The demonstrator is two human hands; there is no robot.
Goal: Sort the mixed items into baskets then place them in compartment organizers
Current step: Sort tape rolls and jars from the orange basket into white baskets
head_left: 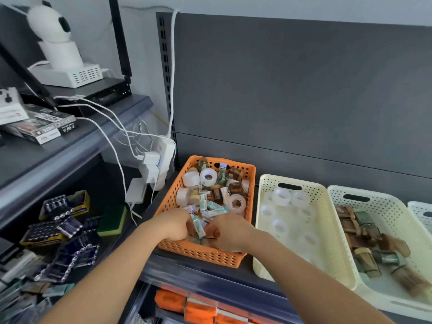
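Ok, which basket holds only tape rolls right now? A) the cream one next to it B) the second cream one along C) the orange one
A: the cream basket beside the orange basket holds only tape rolls; the orange is mixed, and the far cream basket has bottles.

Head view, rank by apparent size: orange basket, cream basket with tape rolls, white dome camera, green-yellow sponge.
1-2. cream basket and orange basket: near-equal; cream looks slightly bigger but sits nearer, so unranked.
3. white camera
4. sponge
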